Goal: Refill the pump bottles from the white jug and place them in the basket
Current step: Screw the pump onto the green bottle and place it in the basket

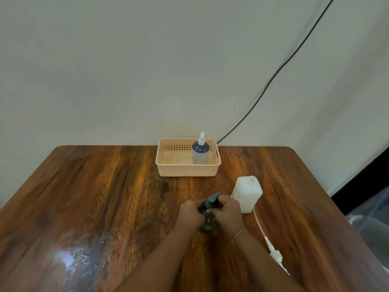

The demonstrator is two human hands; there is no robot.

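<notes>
A small dark green pump bottle (pixel 207 225) stands on the wooden table (pixel 105 197) near the middle. My left hand (pixel 190 213) grips its body, and my right hand (pixel 228 211) is closed on its grey-green pump head (pixel 212 200). Just right of my hands stands the white jug (pixel 248 193), upright with its mouth uncapped. At the table's far edge sits a peach plastic basket (pixel 187 171). A blue pump bottle with a white pump (pixel 200 151) stands upright in the basket's right half.
A white pump with its long tube (pixel 268 241) lies on the table to the right of my right forearm. A black cable (pixel 273 76) runs down the wall behind the basket. The table's right edge drops off beside a dark gap.
</notes>
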